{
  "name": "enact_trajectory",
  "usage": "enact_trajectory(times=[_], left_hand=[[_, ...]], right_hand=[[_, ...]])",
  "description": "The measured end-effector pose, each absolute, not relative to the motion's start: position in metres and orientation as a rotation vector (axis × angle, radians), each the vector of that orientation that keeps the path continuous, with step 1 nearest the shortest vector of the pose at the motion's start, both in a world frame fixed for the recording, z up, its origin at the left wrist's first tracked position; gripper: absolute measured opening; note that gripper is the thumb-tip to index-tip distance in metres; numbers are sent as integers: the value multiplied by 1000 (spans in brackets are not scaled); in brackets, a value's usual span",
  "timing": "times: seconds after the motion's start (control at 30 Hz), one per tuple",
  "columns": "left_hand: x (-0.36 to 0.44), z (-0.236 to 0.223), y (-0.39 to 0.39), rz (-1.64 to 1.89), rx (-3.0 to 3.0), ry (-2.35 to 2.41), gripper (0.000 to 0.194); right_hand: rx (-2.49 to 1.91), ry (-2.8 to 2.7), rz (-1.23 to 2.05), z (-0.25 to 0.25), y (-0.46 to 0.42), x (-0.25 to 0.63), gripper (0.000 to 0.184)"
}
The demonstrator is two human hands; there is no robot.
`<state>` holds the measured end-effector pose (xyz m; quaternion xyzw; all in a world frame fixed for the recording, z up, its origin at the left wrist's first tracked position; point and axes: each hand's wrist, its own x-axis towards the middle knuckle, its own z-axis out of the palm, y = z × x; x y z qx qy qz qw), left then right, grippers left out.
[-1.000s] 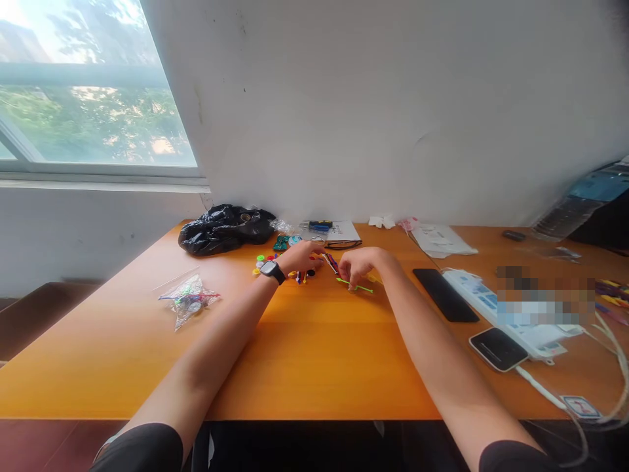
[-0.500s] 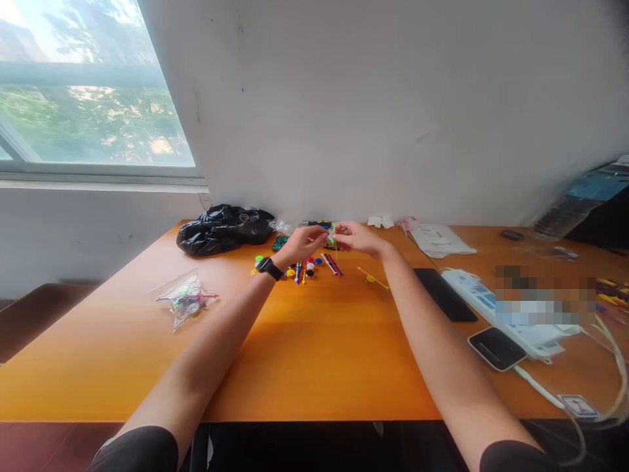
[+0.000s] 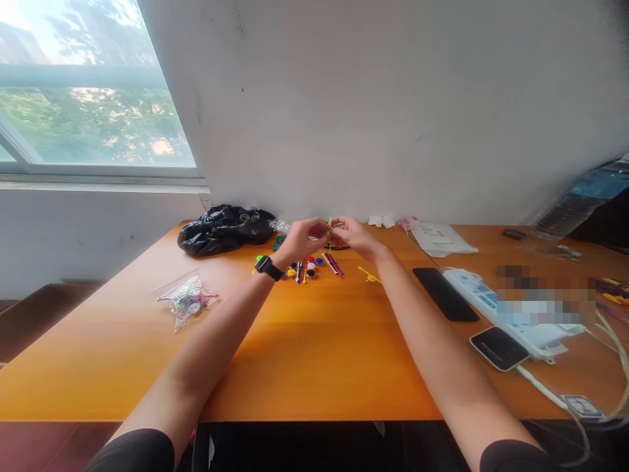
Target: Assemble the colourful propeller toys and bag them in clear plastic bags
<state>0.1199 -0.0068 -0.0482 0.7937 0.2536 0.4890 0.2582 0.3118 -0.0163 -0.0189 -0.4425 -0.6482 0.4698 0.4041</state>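
Observation:
My left hand (image 3: 303, 238), below a black wristwatch (image 3: 268, 267), and my right hand (image 3: 358, 237) meet above the far part of the table. Between their fingertips stands a thin green plastic stick (image 3: 331, 244), pinched from both sides, with a thicker green bit near its middle. The fingers hide part of it. Just below the hands lie several coloured sticks with arrow-like tips (image 3: 334, 264) and small round caps (image 3: 311, 265) in white, blue, yellow, black and red. A yellow stick with a round piece (image 3: 370, 277) rests under my right wrist.
A clear bag of coloured parts (image 3: 189, 299) lies at the left, a black plastic bag (image 3: 221, 229) behind it. On the right are a black phone (image 3: 445, 294), a white power strip (image 3: 476, 295), a black-topped device (image 3: 500, 347), cables and a white packet (image 3: 442, 240).
My left fingers have come in to the green stick, which has shifted slightly left and up. My right hand has moved a little left with it, over the yellow piece.

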Motion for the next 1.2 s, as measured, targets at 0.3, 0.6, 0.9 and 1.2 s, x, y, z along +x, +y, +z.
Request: enact_trajectory(times=[0.3,0.6,0.9,1.2], left_hand=[[119,-55,-4,1220,2079,774,19],[121,-60,-28,620,2336,842,14],[113,-54,-32,436,2393,915,18],[109,-58,-27,549,2457,900,18]], right_hand=[[-1162,-1846,1204,-22,-21,317,14],[-1774,-2204,774,-51,-2,324,18],[-1792,-2334,777,-42,2,342,18],[-2365,-2390,1006,-36,3,396,50]])
